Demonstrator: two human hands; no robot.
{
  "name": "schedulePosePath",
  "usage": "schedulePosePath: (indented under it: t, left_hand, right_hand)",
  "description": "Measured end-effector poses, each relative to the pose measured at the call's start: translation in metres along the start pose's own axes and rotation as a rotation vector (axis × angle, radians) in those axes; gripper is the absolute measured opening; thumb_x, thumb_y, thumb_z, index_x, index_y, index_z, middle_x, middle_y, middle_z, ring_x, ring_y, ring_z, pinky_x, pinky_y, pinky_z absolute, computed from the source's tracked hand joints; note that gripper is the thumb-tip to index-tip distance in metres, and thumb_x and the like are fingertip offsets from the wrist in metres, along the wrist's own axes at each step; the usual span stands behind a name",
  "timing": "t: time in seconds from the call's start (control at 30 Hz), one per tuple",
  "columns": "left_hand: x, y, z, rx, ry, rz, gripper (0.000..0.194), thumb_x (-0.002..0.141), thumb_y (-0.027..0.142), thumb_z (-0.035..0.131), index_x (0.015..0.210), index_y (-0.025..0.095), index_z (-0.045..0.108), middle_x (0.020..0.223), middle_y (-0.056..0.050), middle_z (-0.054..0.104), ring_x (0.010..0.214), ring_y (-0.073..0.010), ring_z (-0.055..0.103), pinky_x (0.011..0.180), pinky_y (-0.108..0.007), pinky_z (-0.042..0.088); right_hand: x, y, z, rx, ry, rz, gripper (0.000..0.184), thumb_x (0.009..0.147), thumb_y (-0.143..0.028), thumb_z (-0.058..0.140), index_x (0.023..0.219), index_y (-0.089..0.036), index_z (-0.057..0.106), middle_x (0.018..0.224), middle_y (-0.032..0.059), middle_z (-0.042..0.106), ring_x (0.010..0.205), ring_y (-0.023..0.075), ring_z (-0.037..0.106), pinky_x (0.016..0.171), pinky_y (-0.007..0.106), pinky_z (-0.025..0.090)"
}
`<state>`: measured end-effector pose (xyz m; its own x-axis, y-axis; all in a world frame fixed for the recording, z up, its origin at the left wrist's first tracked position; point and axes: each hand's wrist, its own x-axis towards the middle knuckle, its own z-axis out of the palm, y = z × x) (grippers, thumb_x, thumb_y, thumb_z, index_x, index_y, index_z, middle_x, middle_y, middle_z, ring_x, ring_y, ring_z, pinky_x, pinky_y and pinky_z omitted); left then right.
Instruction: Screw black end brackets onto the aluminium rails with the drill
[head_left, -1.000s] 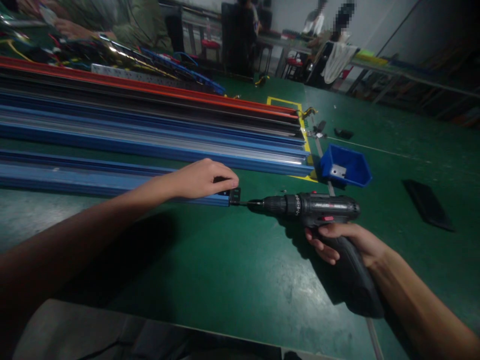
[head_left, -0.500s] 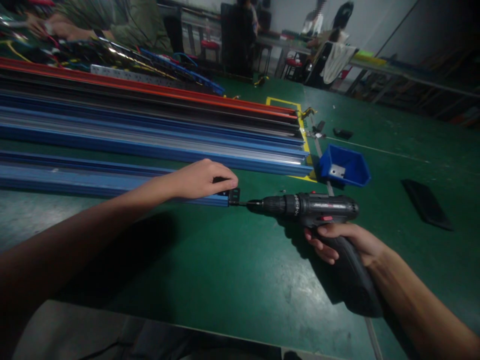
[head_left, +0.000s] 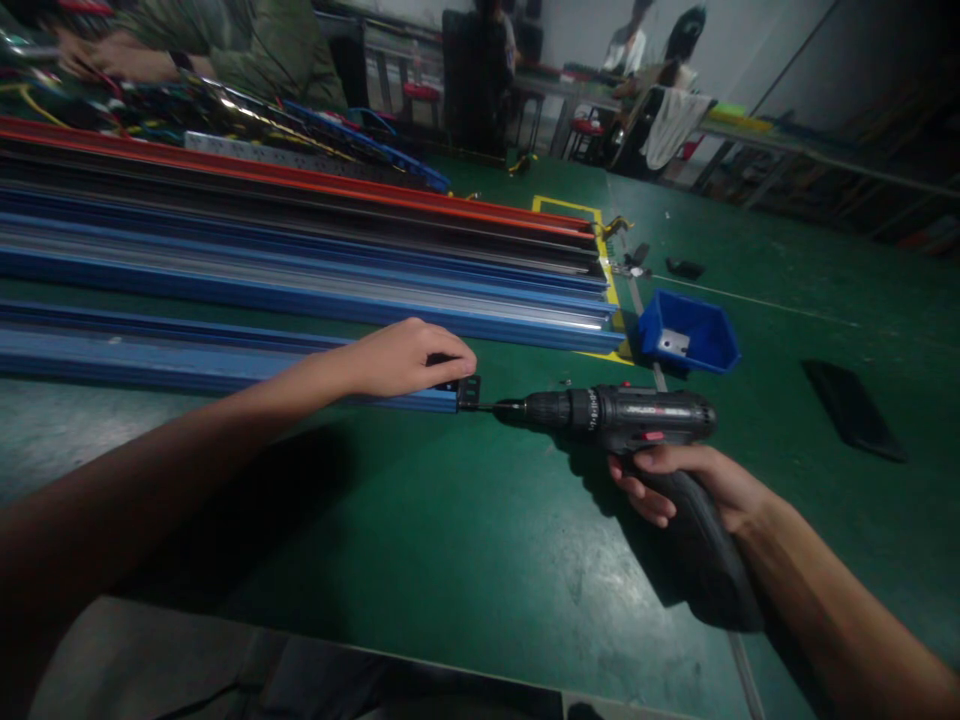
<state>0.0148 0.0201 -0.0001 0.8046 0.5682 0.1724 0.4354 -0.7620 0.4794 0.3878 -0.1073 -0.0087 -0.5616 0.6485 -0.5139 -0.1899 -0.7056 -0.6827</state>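
Green worktop: blue rail sits under your clasped left fingers, drill wrapped in your right fingers; keep bit, between both, parallel to rail.

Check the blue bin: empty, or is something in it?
Not empty: a pale flat piece with dark spots shows inside the blue bin, with bare blue plastic beside it.
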Motion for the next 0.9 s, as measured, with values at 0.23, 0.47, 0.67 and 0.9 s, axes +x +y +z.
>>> schedulePosePath:
  t: [0.23,0.47,0.67,0.9]
  left_hand:
    - [0.0001,0.0002,0.0002,-0.001,0.002,0.003,0.033,0.101,0.041,0.048,0.102,0.023,0.076,0.104,0.000,0.078,0.094,-0.0157,0.070,0.087,-0.022,0.047]
    - [-0.0001,0.0008,-0.0002,-0.006,0.001,-0.009,0.033,0.101,0.041,0.048,0.102,0.022,0.076,0.104,0.000,0.077,0.096,-0.0157,0.070,0.087,-0.023,0.047]
    - [-0.0001,0.0001,0.0000,0.002,0.003,0.008,0.034,0.101,0.042,0.048,0.101,0.023,0.076,0.105,-0.001,0.077,0.095,-0.0160,0.070,0.086,-0.023,0.047]
    - [-0.0001,0.0000,0.0000,0.005,-0.005,-0.006,0.035,0.102,0.042,0.047,0.103,0.022,0.076,0.105,-0.001,0.077,0.096,-0.0158,0.070,0.087,-0.023,0.047]
  right_hand:
    - [-0.0001,-0.0016,0.0033,-0.014,0.002,-0.005,0.019,0.084,-0.022,0.072,0.094,-0.007,0.075,0.070,0.0042,0.066,0.045,0.0063,0.053,0.049,0.019,0.054]
    - [0.0000,-0.0006,0.0014,-0.018,-0.001,-0.017,0.021,0.084,-0.022,0.072,0.094,-0.005,0.075,0.071,0.0044,0.066,0.046,0.0062,0.055,0.049,0.020,0.054]
    - [-0.0001,-0.0013,0.0028,-0.016,0.013,-0.011,0.021,0.083,-0.022,0.072,0.094,-0.005,0.076,0.071,0.0050,0.066,0.047,0.0062,0.055,0.049,0.019,0.054]
    - [-0.0001,-0.0016,0.0029,-0.025,0.001,-0.018,0.021,0.084,-0.022,0.071,0.095,-0.005,0.076,0.072,0.0047,0.066,0.047,0.0059,0.055,0.049,0.019,0.053]
